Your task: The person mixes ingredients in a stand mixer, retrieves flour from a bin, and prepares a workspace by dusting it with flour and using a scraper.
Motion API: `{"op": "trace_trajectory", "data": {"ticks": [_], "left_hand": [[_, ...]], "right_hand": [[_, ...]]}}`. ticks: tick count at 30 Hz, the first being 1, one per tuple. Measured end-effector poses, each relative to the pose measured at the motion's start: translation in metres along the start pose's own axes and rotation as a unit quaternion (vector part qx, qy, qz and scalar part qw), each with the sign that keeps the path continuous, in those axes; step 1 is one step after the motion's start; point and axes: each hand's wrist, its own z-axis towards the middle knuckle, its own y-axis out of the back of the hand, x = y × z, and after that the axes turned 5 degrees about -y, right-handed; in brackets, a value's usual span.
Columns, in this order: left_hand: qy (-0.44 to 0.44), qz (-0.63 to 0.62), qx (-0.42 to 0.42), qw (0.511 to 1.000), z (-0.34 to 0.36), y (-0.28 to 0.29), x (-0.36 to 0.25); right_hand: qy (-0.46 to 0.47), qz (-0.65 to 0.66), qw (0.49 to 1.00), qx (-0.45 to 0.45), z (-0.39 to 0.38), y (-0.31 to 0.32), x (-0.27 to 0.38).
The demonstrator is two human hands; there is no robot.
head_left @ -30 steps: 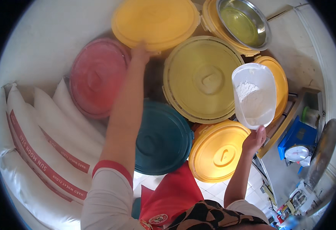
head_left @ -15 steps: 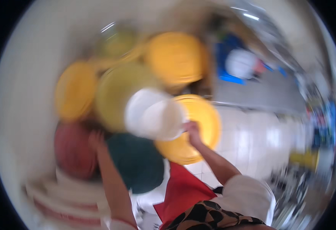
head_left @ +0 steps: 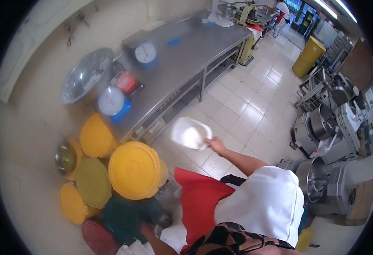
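Note:
Pinched by its rim in my right hand (head_left: 215,145) is a white plastic tub (head_left: 181,132), held out over the floor. Something white lies inside it, too blurred to name. My left hand (head_left: 149,231) is low on the left, over or next to a dark green lid (head_left: 125,216); its fingers are smeared by motion, and touch cannot be made out. Around it stand lidded buckets: a large one with a yellow lid (head_left: 134,171), one with an olive lid (head_left: 93,182) and one with a red lid (head_left: 99,238).
A long steel table (head_left: 173,55) runs along the wall, carrying a dial scale (head_left: 111,101), another scale (head_left: 145,53) and a big metal bowl (head_left: 88,76). Floor mixers (head_left: 322,121) line the right side. Far off, a person (head_left: 281,15) stands by the table.
My view has swung toward the right, bringing the table and aisle in. The tub has moved away from the bucket lids to above the floor. My left hand has left the red lid.

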Motion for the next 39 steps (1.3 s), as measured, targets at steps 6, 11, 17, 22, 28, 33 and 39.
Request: {"op": "trace_trajectory", "data": {"ticks": [6,11,17,22,28,33,39], "left_hand": [[0.227,-0.616,0.121,0.745,-0.02,0.03,-0.207],[0.193,-0.603,0.179,0.753,-0.018,0.072,-0.378],[0.098,-0.588,0.261,0.76,0.029,0.09,-0.664],[-0.022,-0.587,0.204,0.783,0.115,0.168,-0.845],[-0.027,-0.56,0.234,0.794,0.283,0.288,-1.136],[0.074,-0.746,0.204,0.63,0.398,0.307,-1.407],[-0.033,-0.543,0.174,0.821,0.417,0.303,-1.833]], "right_hand": [[-0.145,0.018,0.928,-0.342,0.094,0.264,-0.244],[-0.272,0.142,0.861,-0.407,0.103,0.422,-0.316],[-0.276,0.311,0.788,-0.454,0.147,0.628,-0.318],[-0.272,0.388,0.761,-0.443,0.227,0.743,-0.249],[-0.236,0.488,0.697,-0.469,0.35,0.888,-0.244],[-0.266,0.504,0.652,-0.5,0.406,1.008,-0.282],[-0.327,0.489,0.58,-0.563,0.465,1.147,-0.228]]}}
